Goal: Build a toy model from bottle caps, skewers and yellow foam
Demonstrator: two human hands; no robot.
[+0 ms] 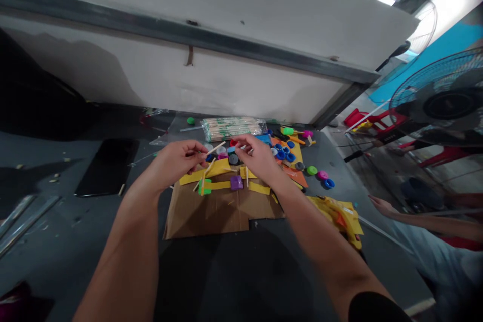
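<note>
My left hand (pixel 183 159) is closed in a pinch around a thin wooden stick (pixel 216 149) that points up to the right. My right hand (pixel 255 157) hovers just right of it, its thumb and fingers curled together; whatever they hold is hidden. Below both hands lies a brown cardboard sheet (pixel 211 216). On it are yellow strips (pixel 221 185), a purple cap (pixel 236 182), and a green piece (pixel 205 186) with sticks lying across it. Another short stick (pixel 247 176) rests under my right wrist. A grey cap (pixel 234 159) sits between the hands.
Bagged wooden sticks (pixel 234 128) lie behind the hands. Several blue caps (pixel 283 152) and orange-handled scissors (pixel 297 139) are at the right, with yellow scraps (pixel 339 216) nearer. A black phone (pixel 107 167) lies left. Another person's arm (pixel 422 221) and a fan (pixel 447 103) are at far right.
</note>
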